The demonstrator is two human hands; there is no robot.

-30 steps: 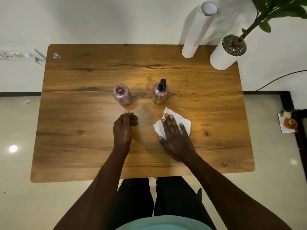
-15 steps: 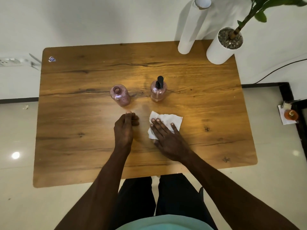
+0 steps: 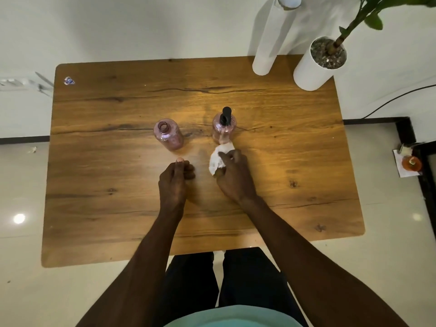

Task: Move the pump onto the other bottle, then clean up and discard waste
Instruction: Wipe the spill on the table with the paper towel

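Right hand (image 3: pixel 232 174) has gone from flat, spread on the tissue (image 3: pixel 218 158) 1 s ago to fingers curled, bunching the tissue into a wad just in front of the pump bottle (image 3: pixel 223 129), mid-table (image 3: pixel 94 161). Pump (image 3: pixel 225 115) sits on this bottle; open bottle (image 3: pixel 168 134) stands to its left, uncapped. Left hand (image 3: pixel 173 182) unmoved, loosely closed, holding nothing visible. Judgement: wiping is ending, transfer looks done, discarding the wad comes next.
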